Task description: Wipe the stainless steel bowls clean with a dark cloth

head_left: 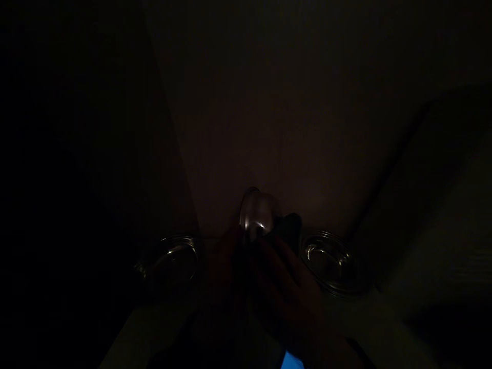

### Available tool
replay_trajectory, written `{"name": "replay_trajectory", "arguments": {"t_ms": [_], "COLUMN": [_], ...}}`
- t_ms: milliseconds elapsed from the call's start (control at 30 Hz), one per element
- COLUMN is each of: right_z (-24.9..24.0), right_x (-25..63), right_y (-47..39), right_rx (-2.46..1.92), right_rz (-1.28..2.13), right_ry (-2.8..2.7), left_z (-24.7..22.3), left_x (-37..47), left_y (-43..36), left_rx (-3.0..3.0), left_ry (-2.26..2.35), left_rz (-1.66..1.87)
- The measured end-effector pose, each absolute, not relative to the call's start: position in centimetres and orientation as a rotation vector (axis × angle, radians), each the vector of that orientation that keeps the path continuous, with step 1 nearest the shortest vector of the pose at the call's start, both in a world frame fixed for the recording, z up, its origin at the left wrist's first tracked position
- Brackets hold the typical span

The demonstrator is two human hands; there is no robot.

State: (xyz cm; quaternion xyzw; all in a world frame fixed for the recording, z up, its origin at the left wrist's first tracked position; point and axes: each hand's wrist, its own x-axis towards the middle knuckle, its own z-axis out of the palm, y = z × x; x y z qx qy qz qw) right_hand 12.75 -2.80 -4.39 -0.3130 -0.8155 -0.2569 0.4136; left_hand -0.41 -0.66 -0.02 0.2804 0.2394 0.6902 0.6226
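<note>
In the dim light a shiny metal bowl (255, 212), tipped on its side, is held up in the middle. My left hand (225, 259) grips its left side near the rim; most of those fingers are lost in shadow. A dark cloth (291, 228) lies against the bowl's outer surface. Over the cloth, my right hand (290, 287) has its fingers bent and presses toward the bowl. The lower part of the bowl is hidden behind the hands.
One shiny metal bowl (193, 251) stands on the left and another (334, 292) on the right, both on a pale surface (134, 333). A plain wall-like panel (277, 113) rises behind. Something glows blue (291, 361) at the bottom edge.
</note>
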Motion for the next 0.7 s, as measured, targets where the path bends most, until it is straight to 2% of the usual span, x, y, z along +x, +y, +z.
{"name": "replay_trajectory", "arguments": {"t_ms": [700], "right_z": [-4.6], "right_x": [13.6], "right_y": [-2.1], "right_rx": [-0.819], "right_rz": [-0.600], "right_ry": [-1.989], "left_z": [-0.2], "left_x": [0.5], "left_y": [-1.1], "left_rx": [0.826], "left_ry": [0.662], "left_rz": [1.611]}}
